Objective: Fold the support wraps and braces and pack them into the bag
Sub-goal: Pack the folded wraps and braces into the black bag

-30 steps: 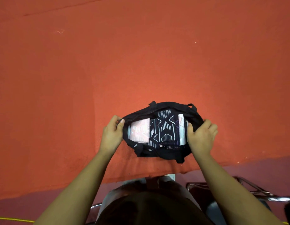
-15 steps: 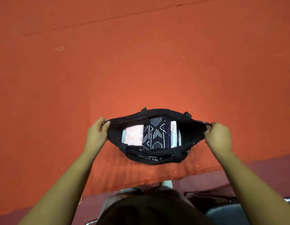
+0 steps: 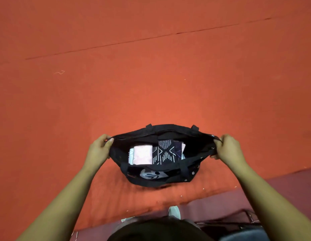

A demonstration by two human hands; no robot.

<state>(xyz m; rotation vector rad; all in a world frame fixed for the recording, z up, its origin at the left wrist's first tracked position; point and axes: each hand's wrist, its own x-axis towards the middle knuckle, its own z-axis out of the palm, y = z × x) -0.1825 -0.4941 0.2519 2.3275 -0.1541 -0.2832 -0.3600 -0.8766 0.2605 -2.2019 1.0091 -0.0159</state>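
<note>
- In the head view, the black bag (image 3: 168, 180) stands on the orange-covered worktop (image 3: 151, 75), near its front edge. Its mouth is drawn into a long, wide opening.
- The left hand (image 3: 98, 150) pinches the left end of the bag's rim, with thumb and fingers curled round the fabric. The right hand (image 3: 227, 148) grips the right end in the same manner. The rim between them looks stretched tight.
- Inside the bag, a pink folded wrap (image 3: 143, 154) lies on the left. A dark patterned brace (image 3: 164, 153) lies against it on the right. A lighter piece shows at the far side of the brace, but we cannot tell what it is.
- All the pieces that we can see are already inside the bag, so we judge that the packing is at its end or very close to it. The step in hand seems to be spreading the mouth, either to check the contents or to settle them.
- If another piece must go in, we think one hand has to let go while the other keeps the mouth open. If not, the next move calls for bringing the two long sides together without disturbing the folded pieces.
</note>
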